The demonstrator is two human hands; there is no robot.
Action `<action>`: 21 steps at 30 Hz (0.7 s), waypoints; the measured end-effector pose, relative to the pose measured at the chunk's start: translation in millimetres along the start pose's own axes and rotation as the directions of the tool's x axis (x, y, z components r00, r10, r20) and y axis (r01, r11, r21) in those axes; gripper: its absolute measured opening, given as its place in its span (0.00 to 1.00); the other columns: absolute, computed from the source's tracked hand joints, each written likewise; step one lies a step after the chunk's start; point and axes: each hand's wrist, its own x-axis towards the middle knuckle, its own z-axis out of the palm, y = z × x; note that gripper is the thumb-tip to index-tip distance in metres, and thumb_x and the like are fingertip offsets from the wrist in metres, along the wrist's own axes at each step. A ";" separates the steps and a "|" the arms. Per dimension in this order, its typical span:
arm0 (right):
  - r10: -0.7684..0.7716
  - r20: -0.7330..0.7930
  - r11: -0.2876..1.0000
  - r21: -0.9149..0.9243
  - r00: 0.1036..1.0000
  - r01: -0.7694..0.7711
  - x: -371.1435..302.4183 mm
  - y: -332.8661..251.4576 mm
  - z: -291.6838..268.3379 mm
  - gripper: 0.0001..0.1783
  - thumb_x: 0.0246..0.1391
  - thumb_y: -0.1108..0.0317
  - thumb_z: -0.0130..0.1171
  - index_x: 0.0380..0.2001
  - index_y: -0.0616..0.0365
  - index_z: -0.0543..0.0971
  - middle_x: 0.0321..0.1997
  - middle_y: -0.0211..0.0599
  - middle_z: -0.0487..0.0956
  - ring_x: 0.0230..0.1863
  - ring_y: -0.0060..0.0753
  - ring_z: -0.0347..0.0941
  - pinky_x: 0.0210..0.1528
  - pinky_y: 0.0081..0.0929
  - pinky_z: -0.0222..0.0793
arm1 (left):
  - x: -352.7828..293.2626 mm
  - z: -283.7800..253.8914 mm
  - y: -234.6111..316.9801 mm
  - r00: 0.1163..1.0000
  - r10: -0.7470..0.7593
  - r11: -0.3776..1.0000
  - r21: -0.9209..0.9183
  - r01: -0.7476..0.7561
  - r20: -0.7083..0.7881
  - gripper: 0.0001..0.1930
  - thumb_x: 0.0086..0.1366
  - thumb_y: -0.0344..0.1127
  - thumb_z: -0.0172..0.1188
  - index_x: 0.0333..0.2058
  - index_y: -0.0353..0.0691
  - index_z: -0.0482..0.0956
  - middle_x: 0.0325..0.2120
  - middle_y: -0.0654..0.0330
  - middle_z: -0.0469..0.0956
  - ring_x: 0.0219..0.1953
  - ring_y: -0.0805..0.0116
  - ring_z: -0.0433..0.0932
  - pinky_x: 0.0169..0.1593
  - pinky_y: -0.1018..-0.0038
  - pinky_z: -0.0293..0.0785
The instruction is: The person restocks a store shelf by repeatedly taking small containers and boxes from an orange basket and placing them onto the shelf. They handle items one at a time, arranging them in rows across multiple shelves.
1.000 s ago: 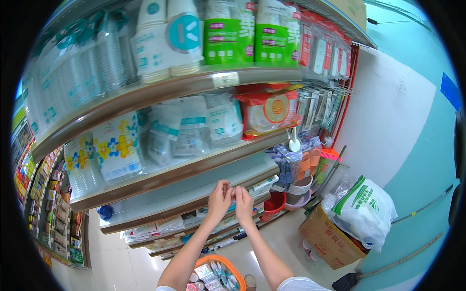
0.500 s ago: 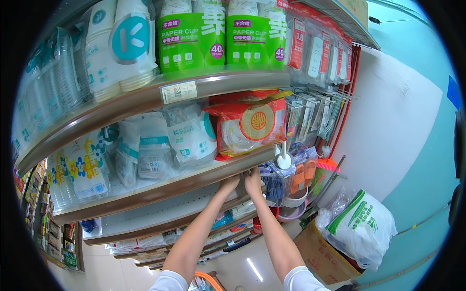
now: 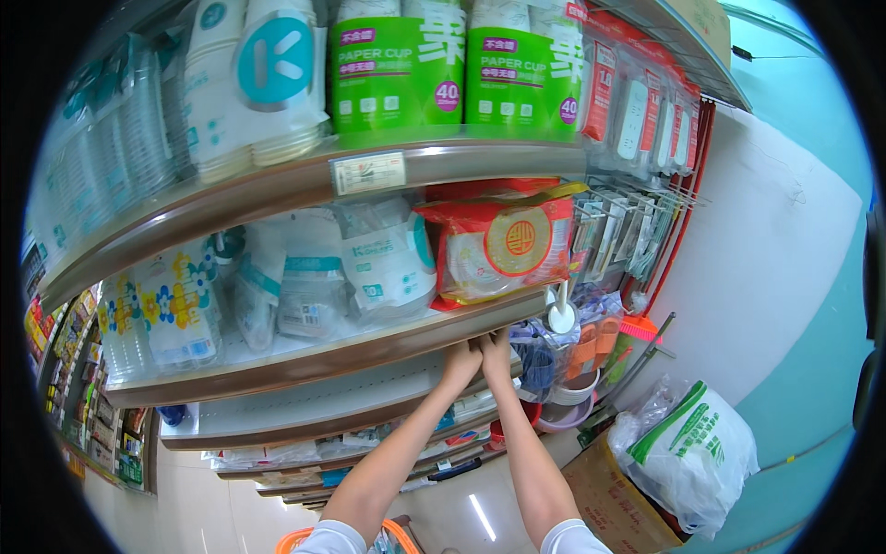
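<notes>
My left hand (image 3: 460,362) and my right hand (image 3: 496,355) are close together under the right end of a brown-edged shelf (image 3: 369,356). Their fingers reach beneath its front edge and are hidden, so I cannot make out what they hold or touch. Just above them on that shelf sits a red see-through package with a gold round emblem (image 3: 521,242). To its left stand bags of clear plastic cups (image 3: 312,286) and a white-and-teal package (image 3: 386,254). The grey shelf board (image 3: 323,392) beneath lies left of my wrists.
Packs of paper cups (image 3: 397,69) fill the upper shelf. Power strips (image 3: 633,118) hang at the right, above orange slippers (image 3: 595,343) and a white round-headed hook (image 3: 560,316). A cardboard box (image 3: 614,499) with a stuffed white bag (image 3: 697,452) stands on the floor. An orange-rimmed basket (image 3: 293,539) is below me.
The whole view has shifted, so the shelves appear further right. My hands have come closer together, still under the same shelf edge. More of the orange basket shows at the bottom.
</notes>
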 end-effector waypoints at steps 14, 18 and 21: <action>0.129 0.051 0.900 0.412 0.990 -0.138 -165.0 -84.0 97.5 0.30 0.61 0.65 0.64 0.61 0.60 0.62 0.52 0.41 0.71 0.45 0.25 0.72 0.36 0.19 0.74 | -139.5 -182.6 64.7 0.975 0.157 0.988 0.018 -0.156 -0.157 0.31 0.55 0.15 0.51 0.60 0.36 0.67 0.58 0.47 0.64 0.54 0.44 0.71 0.55 0.57 0.73; 0.141 0.170 0.906 0.376 0.975 -0.197 -211.6 -93.2 161.2 0.28 0.64 0.60 0.61 0.61 0.60 0.64 0.49 0.39 0.73 0.42 0.22 0.71 0.32 0.17 0.72 | -170.3 -262.5 56.4 0.950 0.206 0.961 0.230 -0.152 -0.234 0.30 0.53 0.16 0.54 0.58 0.37 0.70 0.56 0.49 0.66 0.54 0.45 0.69 0.56 0.57 0.70; 0.138 0.282 0.935 0.279 0.949 -0.219 -244.0 -119.9 212.5 0.27 0.65 0.59 0.59 0.61 0.60 0.64 0.48 0.38 0.74 0.39 0.20 0.71 0.30 0.17 0.70 | -187.0 -317.2 47.2 0.924 0.221 0.949 0.286 -0.131 -0.313 0.31 0.52 0.16 0.54 0.58 0.37 0.70 0.55 0.49 0.66 0.53 0.44 0.68 0.55 0.56 0.70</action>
